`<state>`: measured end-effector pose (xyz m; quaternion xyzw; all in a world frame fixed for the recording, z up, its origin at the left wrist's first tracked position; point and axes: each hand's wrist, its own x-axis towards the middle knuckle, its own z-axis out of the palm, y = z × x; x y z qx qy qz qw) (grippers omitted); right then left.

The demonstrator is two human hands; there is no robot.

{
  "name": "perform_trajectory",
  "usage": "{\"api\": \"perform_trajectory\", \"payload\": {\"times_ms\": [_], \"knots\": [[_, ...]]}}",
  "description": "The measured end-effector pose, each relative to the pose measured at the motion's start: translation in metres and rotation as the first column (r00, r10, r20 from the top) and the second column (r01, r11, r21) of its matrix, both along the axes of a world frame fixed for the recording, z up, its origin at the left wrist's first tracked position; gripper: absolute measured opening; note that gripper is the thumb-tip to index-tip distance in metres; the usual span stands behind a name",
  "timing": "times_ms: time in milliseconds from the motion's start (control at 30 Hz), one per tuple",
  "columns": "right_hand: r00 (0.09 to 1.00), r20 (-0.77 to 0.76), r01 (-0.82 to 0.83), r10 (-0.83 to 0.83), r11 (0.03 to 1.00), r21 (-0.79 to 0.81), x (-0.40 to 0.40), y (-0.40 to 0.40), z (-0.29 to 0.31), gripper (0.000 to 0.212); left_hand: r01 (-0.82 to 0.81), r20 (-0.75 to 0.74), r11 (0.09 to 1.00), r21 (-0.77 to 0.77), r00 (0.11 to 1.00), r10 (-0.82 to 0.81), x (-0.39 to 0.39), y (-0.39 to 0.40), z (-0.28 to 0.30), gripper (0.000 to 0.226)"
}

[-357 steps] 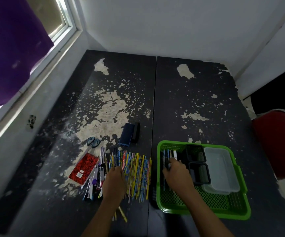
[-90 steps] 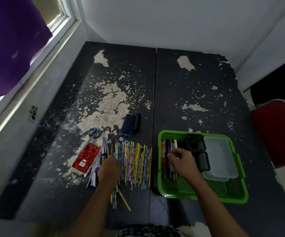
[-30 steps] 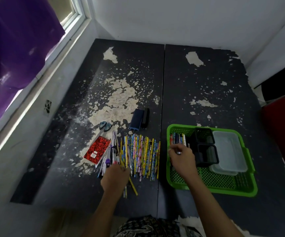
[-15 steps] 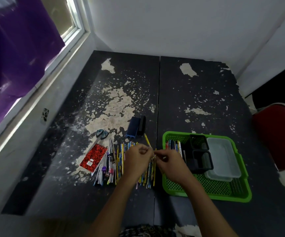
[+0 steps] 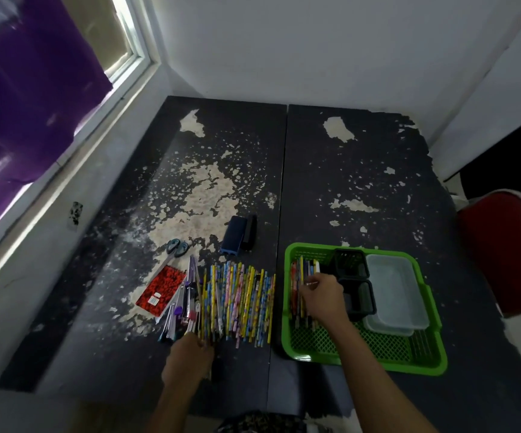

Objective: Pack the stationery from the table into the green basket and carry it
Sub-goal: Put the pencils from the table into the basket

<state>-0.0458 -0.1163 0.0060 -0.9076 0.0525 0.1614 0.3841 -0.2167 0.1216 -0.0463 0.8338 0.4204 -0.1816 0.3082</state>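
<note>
A row of colourful pencils point(image 5: 237, 298) lies on the black table, left of the green basket point(image 5: 365, 361). My left hand point(image 5: 190, 357) sits at the near ends of the pencils with its fingers curled down on them. My right hand point(image 5: 323, 300) is inside the basket's left part and pinches a pencil over the pencils lying there point(image 5: 298, 276). Left of the row are a bundle of pens point(image 5: 184, 304), a red notebook point(image 5: 160, 290) and small scissors point(image 5: 178, 247). A blue eraser block point(image 5: 234, 234) lies behind the row.
Two black pots point(image 5: 351, 264) and a clear plastic box point(image 5: 393, 292) fill the basket's right part. A red chair point(image 5: 509, 251) stands to the right of the table. A window with a purple curtain point(image 5: 18, 89) is at the left. White walls close the far side.
Half a second ago both hands met over the pencil row. Now my right hand has moved right into the basket with a pencil. My left hand has dropped back to the pencils' near ends.
</note>
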Motion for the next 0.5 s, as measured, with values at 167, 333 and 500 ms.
{"api": "perform_trajectory", "payload": {"times_ms": [167,333,500], "knots": [[1.0,0.009,-0.02,0.019,1.0,0.009,-0.002,-0.002,0.0,0.022,-0.009,0.026,0.998,0.061,1.0,0.007,-0.008,-0.007,0.0,0.013],[0.999,0.0,-0.034,0.034,0.998,0.044,-0.015,-0.007,0.001,0.018,-0.06,0.025,0.996,0.069,0.998,0.058,-0.005,-0.01,-0.001,0.016],[0.999,0.012,-0.045,0.044,0.994,0.098,-0.015,-0.001,0.002,0.021,-0.06,0.001,0.995,0.082,0.998,0.06,-0.006,-0.008,-0.007,0.009]]}}
